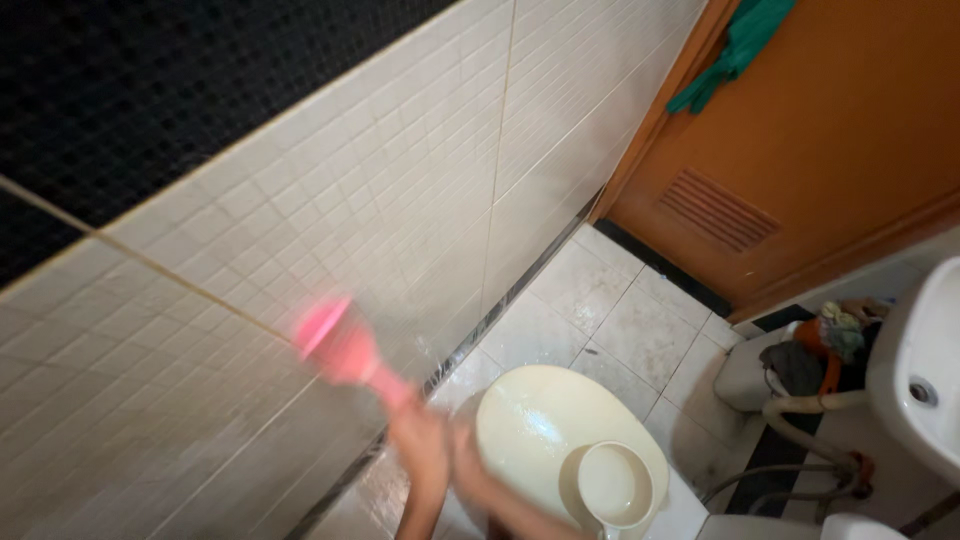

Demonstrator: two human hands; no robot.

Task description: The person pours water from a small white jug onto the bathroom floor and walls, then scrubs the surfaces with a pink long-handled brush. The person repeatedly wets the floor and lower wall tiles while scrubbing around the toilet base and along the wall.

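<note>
A pink scrubbing brush, blurred by motion, has its head against the cream tiled wall. My left hand is closed round its pink handle low in the view. My right hand is just beside the left, its forearm coming in from the bottom edge. It is too blurred to tell whether it also grips the handle. Both hands are above the floor gutter at the foot of the wall, next to a round cream basin.
A small cream dipper sits in the basin. A white washbasin with hoses under it is at the right, beside a heap of cloths. An orange door with a vent and a green cloth is behind.
</note>
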